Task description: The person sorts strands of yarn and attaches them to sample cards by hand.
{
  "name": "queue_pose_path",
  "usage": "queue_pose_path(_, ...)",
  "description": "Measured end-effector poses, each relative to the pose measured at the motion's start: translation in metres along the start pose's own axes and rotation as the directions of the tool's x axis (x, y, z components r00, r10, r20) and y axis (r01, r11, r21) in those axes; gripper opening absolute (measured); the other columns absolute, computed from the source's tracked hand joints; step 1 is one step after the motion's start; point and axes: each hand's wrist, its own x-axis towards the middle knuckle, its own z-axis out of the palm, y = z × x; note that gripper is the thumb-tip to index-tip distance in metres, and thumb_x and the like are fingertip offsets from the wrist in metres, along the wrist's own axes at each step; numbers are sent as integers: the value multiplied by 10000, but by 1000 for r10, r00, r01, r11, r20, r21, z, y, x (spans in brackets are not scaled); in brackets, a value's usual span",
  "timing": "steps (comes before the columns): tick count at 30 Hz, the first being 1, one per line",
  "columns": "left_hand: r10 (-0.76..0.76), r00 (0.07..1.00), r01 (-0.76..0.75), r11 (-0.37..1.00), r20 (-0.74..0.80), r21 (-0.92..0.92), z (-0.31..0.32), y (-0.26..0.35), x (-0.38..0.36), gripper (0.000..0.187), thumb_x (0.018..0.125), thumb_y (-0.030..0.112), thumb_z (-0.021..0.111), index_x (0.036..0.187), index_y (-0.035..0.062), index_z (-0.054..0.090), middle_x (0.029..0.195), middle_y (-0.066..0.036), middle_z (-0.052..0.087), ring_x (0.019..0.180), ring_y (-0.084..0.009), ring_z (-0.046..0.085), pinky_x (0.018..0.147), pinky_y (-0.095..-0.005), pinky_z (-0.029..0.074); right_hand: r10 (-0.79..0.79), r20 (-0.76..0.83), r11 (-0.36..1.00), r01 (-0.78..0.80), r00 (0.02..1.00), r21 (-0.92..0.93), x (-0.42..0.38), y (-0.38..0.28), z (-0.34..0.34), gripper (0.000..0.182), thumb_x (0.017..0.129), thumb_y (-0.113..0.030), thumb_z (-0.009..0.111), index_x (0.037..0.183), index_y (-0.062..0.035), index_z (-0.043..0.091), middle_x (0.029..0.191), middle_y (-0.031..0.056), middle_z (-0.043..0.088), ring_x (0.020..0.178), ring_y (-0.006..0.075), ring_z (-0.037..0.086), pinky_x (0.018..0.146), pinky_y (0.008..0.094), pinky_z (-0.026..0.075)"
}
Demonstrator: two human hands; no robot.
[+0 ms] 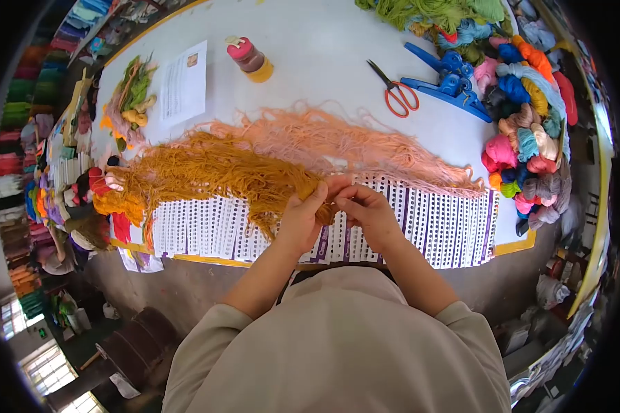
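A long loose bundle of mustard yarn (pixel 220 168) lies across the table, and its right end is gripped in my left hand (pixel 302 219). Close beside it, my right hand (pixel 370 215) has thumb and fingers pinched together at that yarn end. Whatever sits between those fingertips is too small to make out. Beneath both hands runs a row of white cards with punched holes (pixel 427 227), some with purple strips. Behind the mustard yarn spreads a peach-pink bundle of yarn (pixel 379 148).
Red-handled scissors (pixel 398 96) lie near a blue clamp-like tool (pixel 455 82). A pink-lidded jar (pixel 250 60) stands by a printed sheet (pixel 184 84). Colourful yarn skeins (pixel 523 148) pile up at the right edge, with green yarn (pixel 434 17) at the back.
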Motion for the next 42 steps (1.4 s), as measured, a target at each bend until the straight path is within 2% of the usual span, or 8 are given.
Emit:
queue_pose_path(10, 9, 998, -8, 1000, -60, 9, -5, 0, -3, 379, 982, 272, 475, 1190, -33, 560, 1206, -116, 592, 1046, -178, 574, 866, -323, 475, -37, 3, 999, 37, 999, -4, 0, 2, 10, 78, 899, -133, 604, 928, -60, 612, 851, -1, 613, 739, 68, 543, 645, 222, 457)
queue_pose_path(21, 41, 989, -36, 999, -141, 34, -14, 2, -2, 254, 928, 197, 590, 1055, -21, 616, 1107, -114, 638, 939, -162, 608, 800, -293, 492, 34, -13, 972, -30, 999, 231, 6, 3, 16, 73, 930, -159, 568, 948, -90, 555, 858, -23, 587, 613, 49, 467, 605, 218, 438)
queue_pose_path(34, 14, 988, -12, 1000, -152, 16, -22, -3, 12, 230, 929, 180, 581, 1029, -21, 631, 1154, -146, 623, 958, -192, 608, 803, -317, 497, 68, -79, 997, -65, 995, 33, 17, 9, 21, 89, 933, -157, 571, 961, -85, 615, 887, -34, 594, 760, 36, 525, 597, 192, 450)
queue_pose_path(37, -63, 983, 61, 998, -172, -15, -24, 7, 14, 215, 936, 201, 573, 990, -3, 611, 1018, -106, 647, 915, -183, 603, 765, -319, 504, -60, -187, 994, 75, 980, 74, 20, 18, 16, 109, 924, -206, 592, 983, -115, 608, 970, -29, 595, 850, 54, 527, 701, 229, 467)
queue_pose_path(39, -6, 994, -27, 954, -106, -300, -68, 1, 23, 271, 955, 282, 541, 972, 15, 582, 915, -115, 648, 902, -221, 617, 812, -334, 501, -312, -278, 948, 319, 909, -21, 26, 33, -5, 70, 941, -171, 558, 957, -112, 592, 1110, 22, 595, 971, 103, 530, 837, 282, 461)
queue_pose_path(40, -91, 947, -20, 941, -310, -336, -77, 17, 23, 278, 947, 332, 542, 913, 57, 553, 800, -86, 609, 794, -223, 604, 719, -333, 493, -353, -388, 924, 381, 852, -3, 26, 35, -19, 89, 949, -171, 544, 953, -87, 575, 1146, 48, 598, 951, 141, 554, 920, 312, 428)
queue_pose_path(41, -72, 945, -50, 933, -320, -357, -111, 24, 22, 264, 944, 333, 545, 919, 71, 552, 779, -65, 595, 727, -189, 577, 642, -287, 461, -260, -469, 938, 337, 844, 87, 20, 26, -37, 97, 948, -182, 544, 936, -86, 552, 1128, 72, 612, 971, 159, 563, 925, 324, 436)
queue_pose_path(42, -54, 941, -81, 923, -333, -377, -153, 30, 21, 250, 941, 334, 548, 925, 85, 552, 757, -45, 581, 660, -156, 551, 566, -241, 429, -373, -416, 928, 336, 830, -162, 13, 35, -76, 107, 944, -190, 544, 901, -94, 524, 1055, 77, 620, 950, 175, 576, 928, 340, 445)
